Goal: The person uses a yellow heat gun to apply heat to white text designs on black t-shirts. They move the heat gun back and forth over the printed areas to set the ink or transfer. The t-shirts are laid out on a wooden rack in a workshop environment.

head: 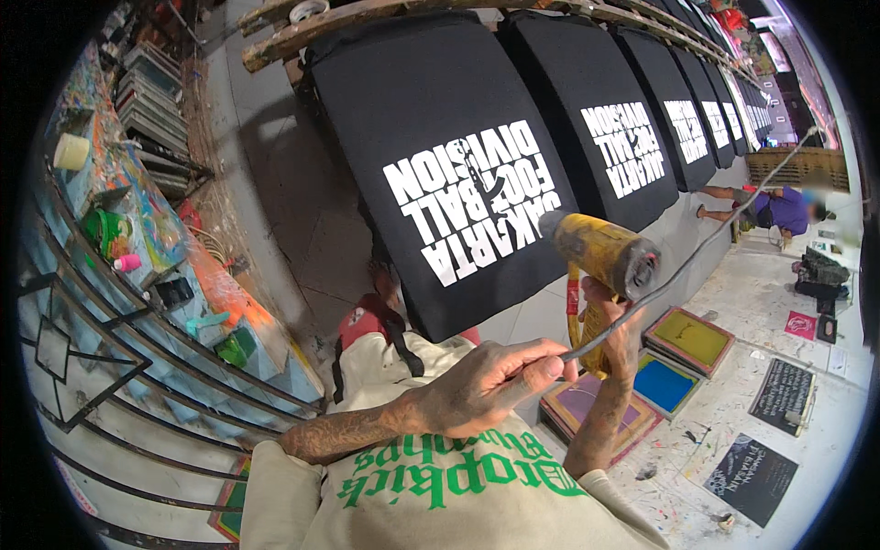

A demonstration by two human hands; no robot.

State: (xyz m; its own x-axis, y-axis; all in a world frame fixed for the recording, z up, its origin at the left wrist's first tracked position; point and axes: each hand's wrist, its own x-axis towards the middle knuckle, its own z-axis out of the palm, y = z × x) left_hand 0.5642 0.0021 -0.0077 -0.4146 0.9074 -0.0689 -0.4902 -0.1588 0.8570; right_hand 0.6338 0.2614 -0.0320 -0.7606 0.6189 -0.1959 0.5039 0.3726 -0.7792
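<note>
My right hand (608, 309) holds the handle of a worn yellow heat gun (598, 249), its dark nozzle pointing up-left over the edge of the nearest black shirt (426, 89). White lettering (481, 192) is printed on that shirt, which lies flat on a board. My left hand (481, 388) pinches a grey cable (687, 275) between thumb and fingers, below and left of the gun. The cable runs from there to the upper right. More printed black shirts (605, 82) lie in a row beyond the first one.
Framed printing screens (689, 338) lean at the white wall on the right. Wooden rails (385, 31) border the shirts' far ends. A black metal railing (185, 330) curves at left, beside a paint-stained surface (161, 227) with containers. Another person (784, 210) is farther off at right.
</note>
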